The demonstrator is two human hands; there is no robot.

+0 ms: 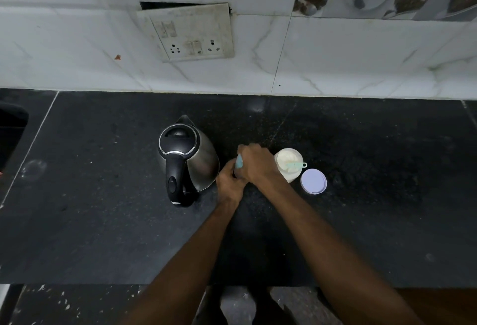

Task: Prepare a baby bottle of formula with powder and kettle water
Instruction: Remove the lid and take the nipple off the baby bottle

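Observation:
A steel kettle (198, 159) with a black lid and handle stands on the dark countertop (103, 234). Just right of it both my hands meet over the baby bottle, which they almost wholly hide. My left hand (229, 185) wraps the bottle's body from below. My right hand (254, 162) is closed over the bottle's teal top (239, 162), of which only a sliver shows. An open jar of white formula powder (287, 163) stands right of my hands, with a teal scoop (296, 165) lying across its mouth. Its pale lid (313, 181) lies flat beside it.
A white tiled wall with a socket panel (192, 34) rises behind the counter. A dark object (11, 128) sits at the far left edge. The counter's front edge runs along the bottom, with the floor below it.

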